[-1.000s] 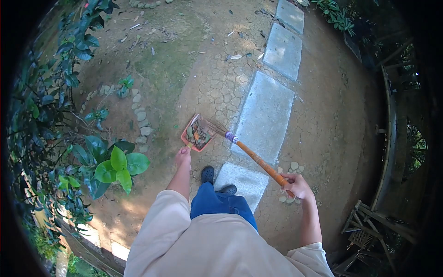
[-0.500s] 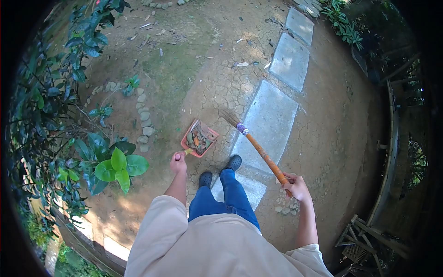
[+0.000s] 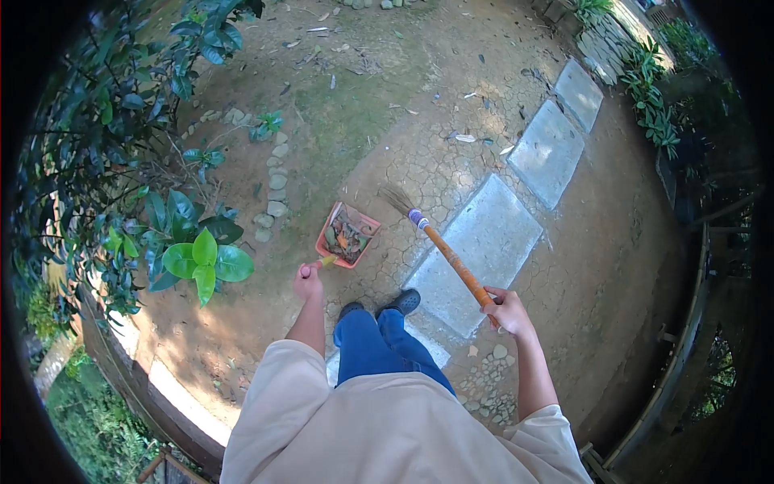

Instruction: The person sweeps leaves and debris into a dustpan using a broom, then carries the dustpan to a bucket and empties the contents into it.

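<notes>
My left hand (image 3: 307, 281) is closed round the handle of a reddish-orange dustpan (image 3: 372, 227), which is held in front of my left side. Dry leaves (image 3: 348, 236), brown with some green and orange, lie in its pan. In my right hand (image 3: 509, 312), fingers wrapped round the upper end, is a stick broom (image 3: 453, 261) with an orange-brown handle and a purple-and-white binding. Its thin brown bristles (image 3: 395, 199) point forward and left, to the right of the dustpan, over cracked soil.
Grey stone slabs (image 3: 484, 250) form a path running ahead to the right. Leafy shrubs (image 3: 205, 262) and a line of small stones (image 3: 276, 195) are on the left. Pebbles (image 3: 486, 385) lie near my right side. Loose leaves (image 3: 465, 138) are scattered farther ahead. A bamboo rail (image 3: 685, 339) edges the right.
My view has turned left, so the slabs sit farther right and lower. I have stepped slightly, and my hands keep hold of the dustpan and broom.
</notes>
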A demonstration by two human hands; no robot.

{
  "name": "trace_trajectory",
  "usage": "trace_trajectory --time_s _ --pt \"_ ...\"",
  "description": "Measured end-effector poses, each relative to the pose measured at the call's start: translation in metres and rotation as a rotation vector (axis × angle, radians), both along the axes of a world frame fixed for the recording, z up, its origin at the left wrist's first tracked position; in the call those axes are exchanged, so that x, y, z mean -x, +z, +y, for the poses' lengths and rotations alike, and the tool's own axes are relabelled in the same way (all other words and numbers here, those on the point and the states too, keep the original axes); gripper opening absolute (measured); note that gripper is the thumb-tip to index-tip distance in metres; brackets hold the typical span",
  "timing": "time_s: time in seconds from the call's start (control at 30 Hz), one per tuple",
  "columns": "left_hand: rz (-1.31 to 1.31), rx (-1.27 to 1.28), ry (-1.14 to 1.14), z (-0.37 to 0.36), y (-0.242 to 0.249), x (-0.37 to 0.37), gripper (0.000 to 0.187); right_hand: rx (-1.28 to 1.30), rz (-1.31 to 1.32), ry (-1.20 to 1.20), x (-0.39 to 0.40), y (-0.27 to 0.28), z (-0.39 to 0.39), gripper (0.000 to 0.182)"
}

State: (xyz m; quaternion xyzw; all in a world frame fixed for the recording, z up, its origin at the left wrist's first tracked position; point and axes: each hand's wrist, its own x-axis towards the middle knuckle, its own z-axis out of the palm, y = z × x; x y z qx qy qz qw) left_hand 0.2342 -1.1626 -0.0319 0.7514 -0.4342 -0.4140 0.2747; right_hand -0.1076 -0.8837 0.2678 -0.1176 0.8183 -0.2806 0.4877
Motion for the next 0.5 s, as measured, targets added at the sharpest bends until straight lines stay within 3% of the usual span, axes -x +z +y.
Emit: trace_trajectory --time_s 0.23,0.33,0.4,0.5 --pt "0.151 0.075 0.036 -0.011 -0.02 -0.014 0.034 0.048 -0.005 0.09 0.037 -0.019 -0.055 0.065" --pt "-0.028 0.062 0.186 -0.012 -0.006 -0.006 0.033 0.029 -0.001 0.122 0.042 -0.024 -0.085 0.066" --pt "-0.041 0.076 0.175 -0.017 -0.034 -0.015 0.033 0.019 0.006 0.136 0.045 -0.032 -0.102 0.065" --pt "-0.019 0.015 0.16 -0.026 -0.021 -0.009 0.035 0.002 0.02 0.186 0.046 -0.05 -0.127 0.064"
